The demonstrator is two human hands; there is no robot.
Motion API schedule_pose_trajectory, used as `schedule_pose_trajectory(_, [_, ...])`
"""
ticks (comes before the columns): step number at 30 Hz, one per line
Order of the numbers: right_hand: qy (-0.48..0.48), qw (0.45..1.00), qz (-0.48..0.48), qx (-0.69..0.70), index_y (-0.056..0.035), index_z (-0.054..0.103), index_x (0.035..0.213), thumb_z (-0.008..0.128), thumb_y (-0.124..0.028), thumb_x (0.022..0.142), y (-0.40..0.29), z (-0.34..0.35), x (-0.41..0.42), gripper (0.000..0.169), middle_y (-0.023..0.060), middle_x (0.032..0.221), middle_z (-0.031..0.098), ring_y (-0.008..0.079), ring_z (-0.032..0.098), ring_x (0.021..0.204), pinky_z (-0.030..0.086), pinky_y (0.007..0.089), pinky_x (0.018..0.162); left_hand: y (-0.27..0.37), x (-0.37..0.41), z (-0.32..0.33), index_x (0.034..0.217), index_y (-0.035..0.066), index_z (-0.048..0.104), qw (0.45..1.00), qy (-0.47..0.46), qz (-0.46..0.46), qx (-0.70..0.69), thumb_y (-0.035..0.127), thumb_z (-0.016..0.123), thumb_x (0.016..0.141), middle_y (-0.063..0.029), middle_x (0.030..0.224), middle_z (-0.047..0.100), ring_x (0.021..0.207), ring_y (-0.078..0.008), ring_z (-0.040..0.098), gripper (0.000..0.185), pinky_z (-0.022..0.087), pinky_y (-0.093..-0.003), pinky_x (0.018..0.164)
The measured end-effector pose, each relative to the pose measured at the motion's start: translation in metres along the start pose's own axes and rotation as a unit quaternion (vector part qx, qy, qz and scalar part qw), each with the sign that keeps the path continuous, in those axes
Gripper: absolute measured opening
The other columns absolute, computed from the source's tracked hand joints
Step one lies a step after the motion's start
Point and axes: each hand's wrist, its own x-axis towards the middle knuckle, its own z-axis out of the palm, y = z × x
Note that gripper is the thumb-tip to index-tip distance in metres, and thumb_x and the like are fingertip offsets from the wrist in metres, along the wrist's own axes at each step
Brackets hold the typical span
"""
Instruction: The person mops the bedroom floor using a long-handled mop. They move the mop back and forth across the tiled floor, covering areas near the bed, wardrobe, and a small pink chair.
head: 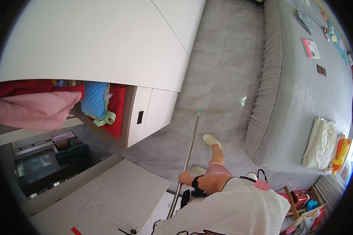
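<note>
My right hand (185, 178) is closed around the metal pole of a long-handled floor squeegee or flat mop (191, 141). A black strap circles that wrist. The tool's thin, wide head (211, 111) lies on the grey tile floor (223, 88), joined to the pole by a pale teal connector. The pole slants down past my hand, and its lower end in the picture meets my white sleeve or top (229, 210). My left hand does not show; another black strap (185, 199) is seen near the pole by the white cloth. My feet wear pale yellow-green slippers (213, 141).
A white cabinet (156, 113) with an open compartment of red, pink and blue textiles (94, 98) stands left. A bed with a grey ruffled cover (294, 117) runs along the right, bearing folded cloth (320, 144). A white door or panel (129, 188) is lower left; a wooden frame (291, 202) is lower right.
</note>
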Motion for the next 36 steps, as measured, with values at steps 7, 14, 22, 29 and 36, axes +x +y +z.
schedule_pose_trajectory(7, [0.069, 0.921, -0.112, -0.365, -0.0183, 0.068, 0.058, 0.071, -0.026, 0.064, 0.018, -0.084, 0.089, 0.010, 0.0032, 0.056, 0.061, 0.0242, 0.062, 0.057, 0.041, 0.0355, 0.045, 0.041, 0.021, 0.002, 0.103, 0.000, 0.059, 0.998, 0.029, 0.059, 0.015, 0.028, 0.062, 0.087, -0.0043, 0.065, 0.058, 0.053, -0.0109, 0.054, 0.032, 0.044, -0.0262, 0.050])
schedule_pose_trajectory(14, [-0.087, 0.907, -0.157, -0.381, -0.0198, 0.070, 0.061, 0.079, -0.025, 0.050, -0.010, 0.004, 0.026, 0.015, 0.0033, 0.059, 0.063, 0.0269, 0.064, 0.058, 0.044, 0.0385, 0.044, 0.007, 0.004, 0.018, 0.100, 0.000, 0.059, 0.998, 0.040, 0.040, 0.027, 0.029, 0.062, 0.087, -0.0051, 0.064, 0.058, 0.053, -0.0112, 0.054, 0.032, 0.045, -0.0267, 0.050])
schedule_pose_trajectory(22, [-0.113, 0.913, -0.207, -0.334, -0.0190, 0.067, 0.061, 0.077, -0.026, 0.048, -0.028, 0.070, -0.009, 0.018, 0.0041, 0.056, 0.060, 0.0262, 0.062, 0.056, 0.040, 0.0380, 0.041, -0.090, -0.058, 0.022, 0.098, 0.000, 0.060, 0.995, 0.071, -0.022, 0.068, 0.031, 0.061, 0.087, -0.0061, 0.063, 0.058, 0.053, -0.0116, 0.055, 0.033, 0.045, -0.0273, 0.050])
schedule_pose_trajectory(29, [0.003, 0.866, -0.094, -0.491, -0.0173, 0.072, 0.087, 0.062, -0.025, 0.075, -0.027, -0.017, 0.055, 0.018, 0.0039, 0.078, 0.068, 0.0248, 0.063, 0.073, 0.040, 0.0436, 0.063, -0.061, -0.022, 0.033, 0.095, -0.001, 0.060, 0.985, 0.136, 0.049, 0.097, 0.032, 0.061, 0.087, -0.0069, 0.062, 0.058, 0.053, -0.0119, 0.055, 0.034, 0.045, -0.0278, 0.051])
schedule_pose_trajectory(36, [0.228, 0.969, 0.088, 0.028, 0.0003, 0.048, 0.096, 0.055, -0.014, 0.085, -0.039, -0.167, 0.139, 0.020, 0.0187, 0.075, 0.060, 0.0324, 0.063, 0.064, 0.047, 0.0434, 0.060, 0.071, 0.068, 0.039, 0.091, 0.006, 0.059, 0.989, 0.007, 0.073, -0.130, 0.037, 0.053, 0.092, -0.0007, 0.055, 0.049, 0.040, -0.0083, 0.043, 0.032, 0.033, -0.0247, 0.037])
